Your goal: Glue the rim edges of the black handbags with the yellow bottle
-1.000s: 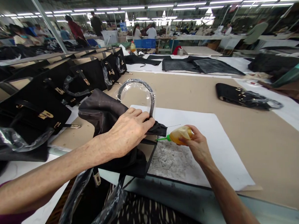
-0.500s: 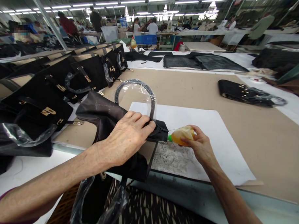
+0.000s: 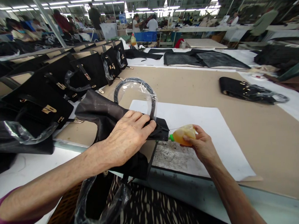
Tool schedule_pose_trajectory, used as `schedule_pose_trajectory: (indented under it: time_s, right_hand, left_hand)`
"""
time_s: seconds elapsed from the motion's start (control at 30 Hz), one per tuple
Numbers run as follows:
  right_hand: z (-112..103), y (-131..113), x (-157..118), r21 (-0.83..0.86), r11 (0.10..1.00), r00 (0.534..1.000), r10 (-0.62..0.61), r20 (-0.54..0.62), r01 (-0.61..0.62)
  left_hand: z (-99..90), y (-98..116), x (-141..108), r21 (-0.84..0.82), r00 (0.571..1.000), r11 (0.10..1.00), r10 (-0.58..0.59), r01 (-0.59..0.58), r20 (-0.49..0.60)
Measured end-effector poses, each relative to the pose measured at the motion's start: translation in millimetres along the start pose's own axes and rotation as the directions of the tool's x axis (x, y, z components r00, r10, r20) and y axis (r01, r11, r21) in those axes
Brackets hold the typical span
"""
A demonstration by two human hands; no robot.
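A black handbag (image 3: 100, 105) lies across the table's front edge, its upper handle (image 3: 153, 105) wrapped in clear plastic and standing up in a loop. My left hand (image 3: 132, 135) presses on the bag beside that handle, fingers curled over the black material; the fingertips are partly hidden. In my right hand (image 3: 199, 139) is a soft squeeze bottle (image 3: 184, 135) of yellowish liquid, tipped on its side. Its green cap (image 3: 171, 137) points left at the bag's narrow end, close to or touching it. A second plastic-wrapped handle (image 3: 101, 208) hangs below the table edge.
Several black handbags (image 3: 33, 96) with gold clasps stand in rows at the left. Under my right hand lies a white sheet (image 3: 208, 123), stained near the table edge. A folded black piece with a wrapped handle (image 3: 247, 90) rests at the right. People stand in the background.
The bottle has shifted very slightly right, along with my right hand. My left hand stays pressed on the bag. The camera view has tilted a little.
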State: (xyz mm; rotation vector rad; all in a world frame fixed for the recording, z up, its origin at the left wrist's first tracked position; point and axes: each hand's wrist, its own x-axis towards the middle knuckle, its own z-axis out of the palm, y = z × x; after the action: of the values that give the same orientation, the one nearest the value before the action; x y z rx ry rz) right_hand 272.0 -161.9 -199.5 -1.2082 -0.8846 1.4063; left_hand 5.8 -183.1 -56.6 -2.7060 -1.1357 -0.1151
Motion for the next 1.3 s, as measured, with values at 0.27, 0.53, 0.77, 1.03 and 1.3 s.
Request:
schedule_pose_trajectory:
  time_s: [0.27,0.53,0.77,1.03,1.3]
  right_hand:
    - [2.6,-6.2,-12.0,-0.002,0.999,0.999,0.040,0.033,-0.040]
    - [10.1,-19.0,-31.9,0.017,0.997,0.996,0.079,0.049,-0.080]
    - [12.9,-22.5,-48.2,0.039,0.998,0.997,0.054,0.049,-0.056]
    - [15.5,-17.2,-52.6,0.066,0.997,0.999,0.042,0.016,-0.043]
    - [25.2,-24.2,-73.3,0.096,0.989,0.994,0.106,0.041,-0.110]
  left_hand:
    - [-1.1,-0.3,0.0,-0.004,1.000,1.000,0.006,-0.006,0.001]
    - [1.4,-1.6,-0.8,-0.008,1.000,1.000,0.020,-0.021,-0.019]
    - [-0.8,-0.3,-1.0,0.011,1.000,1.000,0.004,-0.004,0.010]
    - [-2.0,1.0,-0.9,0.026,1.000,1.000,0.002,-0.003,0.013]
    - [2.3,0.7,-5.1,0.031,1.000,0.999,0.019,-0.020,0.011]
